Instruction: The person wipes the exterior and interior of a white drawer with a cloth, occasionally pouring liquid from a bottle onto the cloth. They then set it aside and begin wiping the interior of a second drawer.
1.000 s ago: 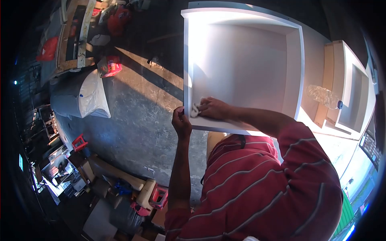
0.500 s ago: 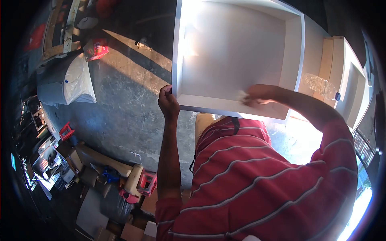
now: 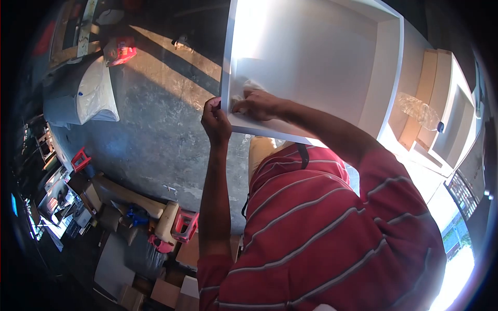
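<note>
A white drawer-like box (image 3: 311,57) with low side walls lies in front of me, its inside facing up. My left hand (image 3: 215,120) grips the left wall of the box near its front corner, fingers curled over the edge. Inside the box, near that same corner, my right hand (image 3: 259,103) presses a whitish cloth (image 3: 251,85) against the bottom and left wall. Bright sunlight glares off the upper left of the box's inside. Part of the cloth is hidden under my fingers.
A clear plastic bottle (image 3: 417,110) lies to the right, beside more white and wooden box frames (image 3: 450,98). A wrapped grey piece (image 3: 85,96), a red packet (image 3: 120,51) and red stools (image 3: 185,225) stand on the concrete floor (image 3: 150,140).
My right hand has swept with the cloth from the front right of the box to its front left corner. My left hand stays on the left wall.
</note>
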`<state>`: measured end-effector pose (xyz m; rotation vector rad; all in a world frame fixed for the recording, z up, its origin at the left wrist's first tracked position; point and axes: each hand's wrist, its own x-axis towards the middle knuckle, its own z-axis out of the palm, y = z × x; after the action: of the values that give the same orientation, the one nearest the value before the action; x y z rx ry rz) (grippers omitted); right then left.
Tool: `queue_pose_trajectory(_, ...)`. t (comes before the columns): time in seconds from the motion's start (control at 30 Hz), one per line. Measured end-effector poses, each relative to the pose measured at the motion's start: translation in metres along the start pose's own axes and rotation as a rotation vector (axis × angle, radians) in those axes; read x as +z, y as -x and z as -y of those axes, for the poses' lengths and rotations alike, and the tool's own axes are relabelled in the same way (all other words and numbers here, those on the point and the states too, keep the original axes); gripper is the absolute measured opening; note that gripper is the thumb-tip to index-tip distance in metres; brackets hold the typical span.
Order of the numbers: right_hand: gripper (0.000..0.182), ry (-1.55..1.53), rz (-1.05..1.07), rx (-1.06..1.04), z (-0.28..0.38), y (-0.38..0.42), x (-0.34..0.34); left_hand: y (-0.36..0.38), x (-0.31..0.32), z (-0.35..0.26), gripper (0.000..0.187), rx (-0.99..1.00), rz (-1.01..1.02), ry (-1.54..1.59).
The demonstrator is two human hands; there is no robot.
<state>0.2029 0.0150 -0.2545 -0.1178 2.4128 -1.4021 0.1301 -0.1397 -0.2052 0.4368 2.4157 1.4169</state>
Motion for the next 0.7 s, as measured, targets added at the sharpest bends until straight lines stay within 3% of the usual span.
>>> queue_pose_trajectory(0.17,0.039,0.054,0.108,0.026,-0.027,0.052,-0.021,0.0,0.002,0.0,0.03,0.007,-0.01,0.01)
queue_pose_trajectory(0.23,0.033,-0.988,0.258,0.796,-0.044,0.066,-0.035,-0.001,0.003,-0.002,0.03,0.022,-0.023,0.007)
queue_pose_trajectory(0.27,0.033,-0.984,0.263,0.79,-0.036,0.074,-0.044,0.0,0.002,-0.003,0.03,0.023,-0.027,-0.003)
queue_pose_trajectory(0.33,0.025,0.073,0.254,0.053,-0.018,0.09,-0.063,-0.001,0.0,-0.003,0.031,0.019,-0.008,-0.005)
queue_pose_trajectory(0.37,0.021,-0.097,0.222,0.142,-0.008,0.078,-0.066,0.001,0.0,-0.003,0.03,0.011,-0.007,0.002)
queue_pose_trajectory(0.47,0.023,-0.248,-0.089,-0.069,-0.016,0.028,-0.038,0.0,0.0,-0.002,0.03,0.007,-0.018,-0.02)
queue_pose_trajectory(0.5,0.023,-0.254,-0.087,-0.071,-0.012,0.016,-0.023,0.001,0.0,-0.005,0.029,-0.013,-0.006,-0.014)
queue_pose_trajectory(0.57,0.024,0.172,-0.115,-0.125,-0.001,0.0,-0.006,0.0,0.001,-0.008,0.029,-0.032,0.008,-0.008)
queue_pose_trajectory(0.67,0.026,0.142,0.032,-0.078,0.002,-0.002,-0.01,0.0,0.0,-0.008,0.031,-0.014,-0.009,-0.019)
queue_pose_trajectory(0.7,0.027,-0.096,0.034,-0.078,-0.013,0.005,-0.011,0.001,0.001,-0.008,0.031,-0.011,-0.021,-0.022)
